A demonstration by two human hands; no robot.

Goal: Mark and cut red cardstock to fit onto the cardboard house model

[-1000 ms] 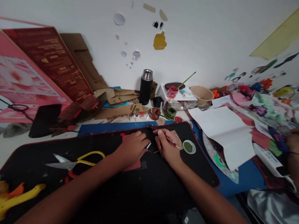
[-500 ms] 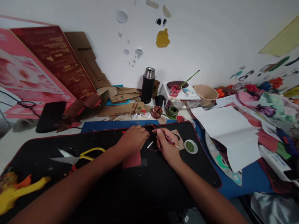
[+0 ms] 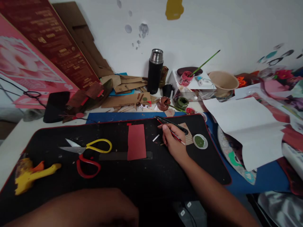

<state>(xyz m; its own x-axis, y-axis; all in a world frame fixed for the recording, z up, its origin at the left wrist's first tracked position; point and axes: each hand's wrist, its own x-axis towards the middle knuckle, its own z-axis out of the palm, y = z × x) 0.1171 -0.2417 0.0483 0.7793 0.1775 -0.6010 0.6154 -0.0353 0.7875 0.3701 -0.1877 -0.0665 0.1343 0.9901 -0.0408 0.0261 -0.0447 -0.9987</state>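
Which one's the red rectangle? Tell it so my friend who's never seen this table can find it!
Find the big black mat. On it, look between the yellow-and-red-handled scissors and the person's right hand. The red rectangle lies flat there, all one plain colour and much bigger than the tiny red scrap by its far edge.

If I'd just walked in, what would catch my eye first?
Probably the yellow-and-red-handled scissors, lying open toward the left of the black mat. Next comes the plain red card near the mat's middle, then the right hand to its right, holding a slim red-and-black pencil.
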